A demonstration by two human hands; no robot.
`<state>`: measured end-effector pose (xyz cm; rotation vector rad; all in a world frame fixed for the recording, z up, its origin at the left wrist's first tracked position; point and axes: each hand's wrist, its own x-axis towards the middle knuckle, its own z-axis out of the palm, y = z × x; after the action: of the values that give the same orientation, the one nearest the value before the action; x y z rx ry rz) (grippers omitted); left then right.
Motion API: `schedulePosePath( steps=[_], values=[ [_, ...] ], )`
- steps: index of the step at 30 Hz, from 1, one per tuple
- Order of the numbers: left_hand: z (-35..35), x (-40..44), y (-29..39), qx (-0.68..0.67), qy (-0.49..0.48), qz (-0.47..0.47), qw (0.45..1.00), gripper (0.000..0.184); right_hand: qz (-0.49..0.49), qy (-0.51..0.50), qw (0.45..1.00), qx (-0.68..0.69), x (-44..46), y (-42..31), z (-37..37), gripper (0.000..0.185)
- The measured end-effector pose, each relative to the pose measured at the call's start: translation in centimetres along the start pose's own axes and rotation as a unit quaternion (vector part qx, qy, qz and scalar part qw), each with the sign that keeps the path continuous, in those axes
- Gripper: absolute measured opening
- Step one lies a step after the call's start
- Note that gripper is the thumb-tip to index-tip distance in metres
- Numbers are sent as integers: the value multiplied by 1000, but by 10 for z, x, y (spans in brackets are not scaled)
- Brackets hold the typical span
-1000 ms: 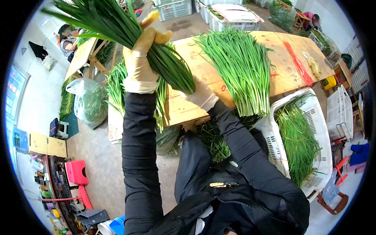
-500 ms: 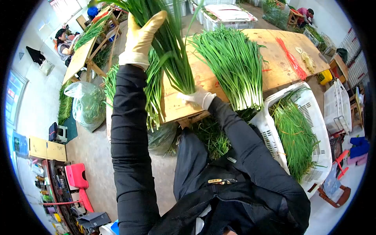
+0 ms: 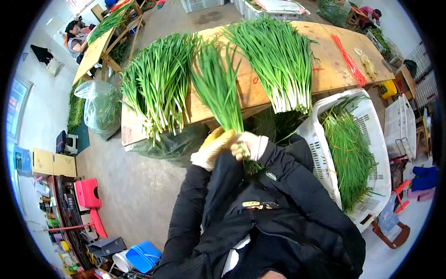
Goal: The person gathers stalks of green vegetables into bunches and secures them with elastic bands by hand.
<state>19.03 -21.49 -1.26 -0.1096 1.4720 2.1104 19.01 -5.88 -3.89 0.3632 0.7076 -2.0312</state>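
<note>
A bunch of long green stalks (image 3: 216, 88) points away from me, its leafy end over the wooden table (image 3: 251, 100). My right hand (image 3: 246, 145), in a pale glove, is closed round the bunch's lower end. My left hand (image 3: 214, 148), in a yellowish glove, is closed on the stalks right beside it. Both hands are in front of the table's near edge, above my lap. One pile of green stalks (image 3: 160, 83) lies on the table to the left, and another pile (image 3: 283, 65) lies to the right of the bunch.
A white basket (image 3: 320, 162) with loose greens stands at the right. Red ties (image 3: 348, 60) and gloves (image 3: 368, 65) lie on the table's right part. A plastic bag of greens (image 3: 100, 109) is at the left. Two people sit at farther tables, left and right.
The bunch has come down from above the table towards my lap. My left hand has dropped from its upper part to its lower end, beside my right hand. The left pile is now uncovered.
</note>
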Motion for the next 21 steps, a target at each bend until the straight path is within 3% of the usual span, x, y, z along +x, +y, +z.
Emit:
schedulePosePath(
  steps=[2, 3, 4, 6, 7, 8, 10, 11, 12, 13, 14, 15, 16, 18, 19, 20, 21],
  values=[
    [16, 2, -5, 29, -32, -104, 994, 54, -63, 67, 977, -191, -8, 30, 4, 16],
    [26, 5, -17, 26, 27, -54, 998, 48, -84, 111, 946, -293, -8, 34, 3, 22],
    [33, 4, -21, -29, 9, -20, 999, 45, -82, 113, 948, -287, -13, 37, 1, 22],
    [44, 1, -25, -99, -1, 8, 995, 43, -121, 145, 864, -467, -32, 38, 7, 35],
    [45, 2, -28, -166, -31, -5, 986, 43, -135, 172, 802, -557, -51, 37, 14, 61],
    [37, 9, -41, -258, -94, -1, 962, 43, -227, 112, 758, -601, -58, 47, 2, 77],
    [31, 8, -41, -356, -134, -28, 924, 41, -171, 27, 809, -561, -87, 49, 0, 83],
    [33, 4, -41, -365, -124, -22, 922, 42, -126, 54, 839, -527, -100, 51, -4, 82],
    [31, 5, -45, -377, -154, -9, 913, 42, -123, 88, 858, -491, -112, 49, -4, 64],
    [32, 4, -48, -390, -160, -4, 907, 42, -242, 99, 854, -450, -114, 56, -17, 54],
    [34, 4, -50, -402, -166, 2, 900, 42, -359, 108, 835, -403, -115, 60, -22, 44],
    [36, 4, -53, -401, -167, 0, 901, 42, -400, 224, 746, -483, -116, 63, -24, 30],
    [39, 5, -56, -406, -161, 8, 900, 41, -443, 263, 694, -502, -117, 66, -24, 23],
    [44, 7, -59, -408, -159, 16, 899, 39, -523, 213, 666, -487, -111, 71, -21, 17],
    [46, 7, -60, -400, -145, 19, 905, 39, -503, 253, 671, -482, -110, 73, -16, 20],
    [48, 6, -62, -392, -130, 21, 911, 38, -502, 264, 638, -522, -106, 71, -16, 22],
    [49, 6, -63, -374, -130, 31, 918, 37, -468, 271, 653, -531, -102, 68, -13, 21]
  ],
)
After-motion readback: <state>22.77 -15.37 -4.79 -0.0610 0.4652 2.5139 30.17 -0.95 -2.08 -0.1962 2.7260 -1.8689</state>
